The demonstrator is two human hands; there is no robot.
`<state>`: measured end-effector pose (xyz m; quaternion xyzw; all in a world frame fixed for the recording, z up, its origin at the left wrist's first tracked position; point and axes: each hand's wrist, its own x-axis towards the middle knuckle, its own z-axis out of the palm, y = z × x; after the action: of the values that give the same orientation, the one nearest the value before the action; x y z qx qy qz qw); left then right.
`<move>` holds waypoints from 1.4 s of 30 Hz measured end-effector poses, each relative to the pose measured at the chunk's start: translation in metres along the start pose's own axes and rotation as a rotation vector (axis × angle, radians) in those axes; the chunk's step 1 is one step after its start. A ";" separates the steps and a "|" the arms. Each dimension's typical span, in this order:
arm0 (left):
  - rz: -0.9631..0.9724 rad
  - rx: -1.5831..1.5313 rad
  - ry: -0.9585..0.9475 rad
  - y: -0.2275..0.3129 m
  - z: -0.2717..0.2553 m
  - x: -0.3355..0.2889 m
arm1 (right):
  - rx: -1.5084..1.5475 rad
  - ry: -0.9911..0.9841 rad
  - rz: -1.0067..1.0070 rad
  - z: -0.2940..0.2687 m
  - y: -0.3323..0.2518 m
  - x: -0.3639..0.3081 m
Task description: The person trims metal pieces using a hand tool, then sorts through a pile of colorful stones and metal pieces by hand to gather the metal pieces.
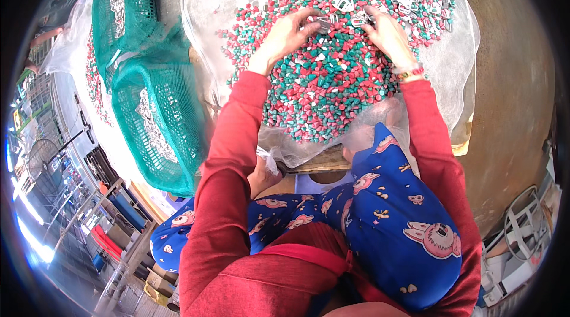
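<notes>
A wide heap of small red, green and white pellets point(326, 85) lies spread on a whitish mesh sheet point(208, 26), with many silvery buckle-like metal pieces point(343, 3) mixed in toward the far side. My left hand point(291, 35) is over the heap, its fingers curled round a grey metal piece point(322, 24) slightly blurred by motion. Opposite it, my right hand point(387, 35), with a beaded bracelet at the wrist, bends its fingers round another small metal piece point(360, 19) at the fingertips. Its exact shape is partly hidden.
Two green plastic baskets point(122, 130) lined with green netting stand at the left, holding silvery metal pieces point(153, 127). Another person's arm point(47, 35) shows at the far left beside more pellets. A brown surface point(504, 97) lies right. A fan point(44, 154) stands left.
</notes>
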<state>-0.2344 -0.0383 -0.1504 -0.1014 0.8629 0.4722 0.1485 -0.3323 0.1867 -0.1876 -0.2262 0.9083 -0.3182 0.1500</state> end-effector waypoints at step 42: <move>-0.062 -1.534 0.227 -0.010 -0.018 0.009 | 0.587 0.006 0.146 0.003 -0.010 -0.020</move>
<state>-0.2429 -0.0588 -0.1526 -0.2475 0.3016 0.9199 -0.0392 -0.3110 0.1878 -0.1807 -0.1065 0.7917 -0.5563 0.2289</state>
